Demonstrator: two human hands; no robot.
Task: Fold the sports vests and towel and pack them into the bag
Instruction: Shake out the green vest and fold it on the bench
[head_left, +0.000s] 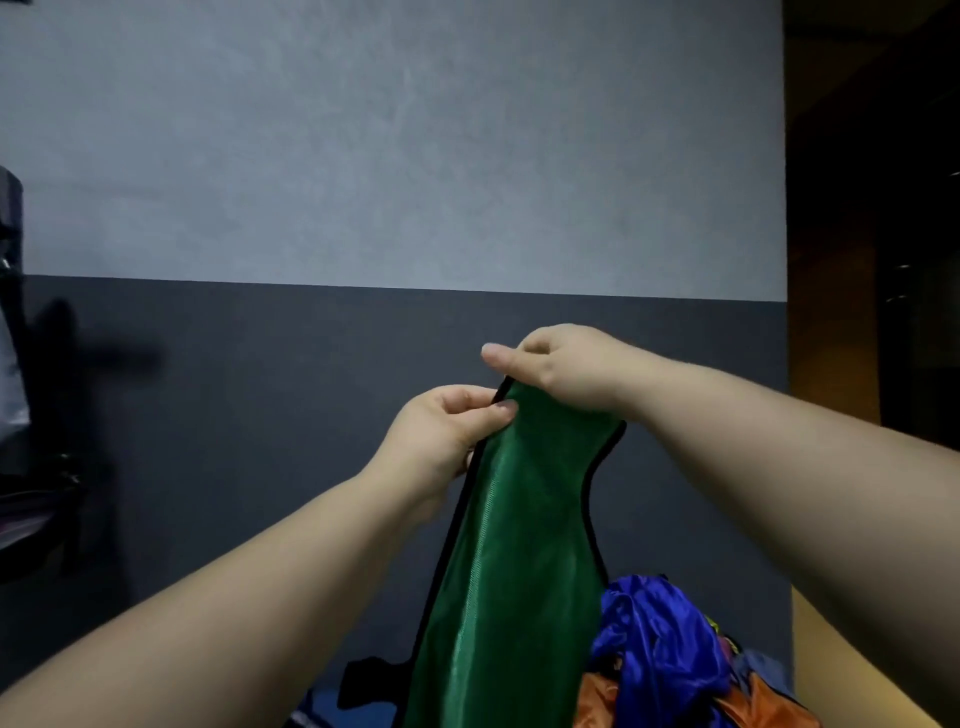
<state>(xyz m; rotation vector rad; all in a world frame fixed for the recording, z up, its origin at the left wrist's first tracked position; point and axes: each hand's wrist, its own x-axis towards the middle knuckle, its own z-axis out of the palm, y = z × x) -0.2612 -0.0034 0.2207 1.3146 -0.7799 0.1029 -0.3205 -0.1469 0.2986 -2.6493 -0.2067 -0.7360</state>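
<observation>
Fabric of the green vest (519, 545) looks thin, floppy and kinda slick, so the black-trimmed top edge is probably the safest place to hold it. The person's left hand (447, 426) pinches that trim at the vest's 11 o'clock, and the right hand (566, 369) grips the top at 12. The vest hangs toward 6, beside a crumpled blue vest (654, 639) at 4.

Your green vest (519, 545) and the blue/orange vest heap (654, 639) run off the btm edge. At left, dark stuff (36, 483): too dim to ID.
</observation>
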